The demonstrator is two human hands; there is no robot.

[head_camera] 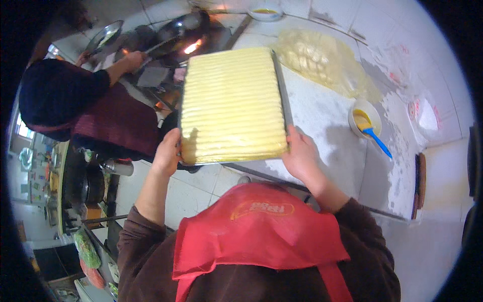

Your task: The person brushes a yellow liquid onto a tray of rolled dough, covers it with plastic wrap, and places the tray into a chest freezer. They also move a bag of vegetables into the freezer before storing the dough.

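A rectangular metal tray is held up before me, filled with close rows of pale, glossy dough strips. My left hand grips its near left corner, while my right hand grips the near right side. Part of the tray's right half overlaps the white worktop in view. On that worktop, to the right of my right hand, stands a white bowl of yellow liquid. A brush with a blue handle rests in it, its handle leaning over the rim.
Behind the tray, pale dough lumps lie under yellowish plastic sheeting on the worktop. A co-worker stands at left, working at a wok with burner flames. Another bowl stands at the back; a plastic bag lies right.
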